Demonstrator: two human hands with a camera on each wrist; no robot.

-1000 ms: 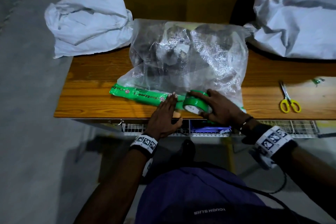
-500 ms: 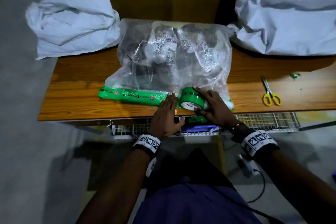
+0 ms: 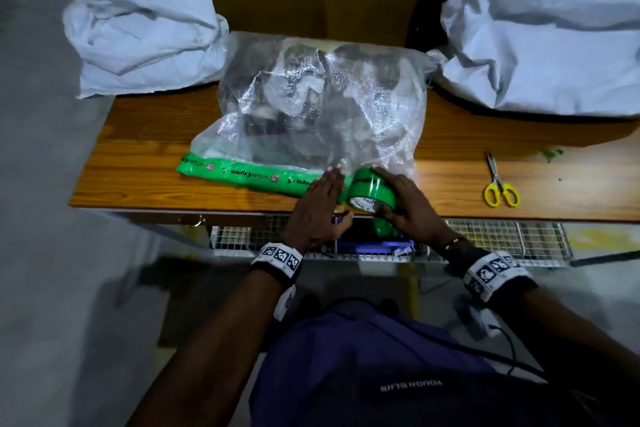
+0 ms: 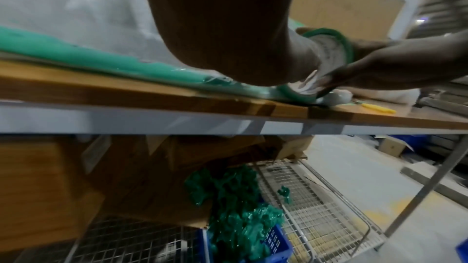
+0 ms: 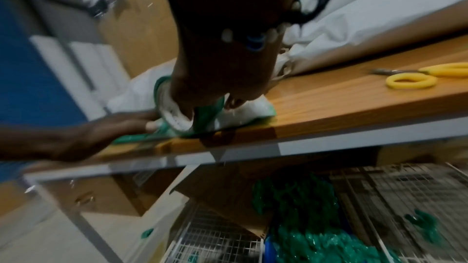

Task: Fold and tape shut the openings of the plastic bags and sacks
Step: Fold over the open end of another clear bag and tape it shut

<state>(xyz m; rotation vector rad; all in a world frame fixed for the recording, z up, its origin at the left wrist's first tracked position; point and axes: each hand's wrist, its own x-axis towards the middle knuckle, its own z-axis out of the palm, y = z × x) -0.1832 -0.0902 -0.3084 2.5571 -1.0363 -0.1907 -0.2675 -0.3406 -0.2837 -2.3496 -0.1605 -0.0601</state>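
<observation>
clear plastic bag lying on the wooden table, mouth toward the near edge, dark contents showing dimly through the film. folded opening along the near side, covered left to middle by a printed green strip. left hand flat on that strip near the table's near edge, fingers straight and together, pressing down, holding nothing; seen from the left wrist camera as a palm resting on the green fold. right hand just right of it, fingers and thumb curled round a green tape roll, roll standing on edge against the bag's fold, white printed core facing the near side. in the right wrist view, thumb inside the core of the roll, fingers over the rim, left hand's fingertips touching the roll's left side.

crumpled white sack at the far left corner, hanging partly over the table's left edge. larger white sack with a green band across its top at the far right. yellow-handled scissors lying flat on the table well to the right of the hands, blades pointing far. small green scrap farther right. wire shelf under the table; blue crate there, heaped with crumpled green tape.
</observation>
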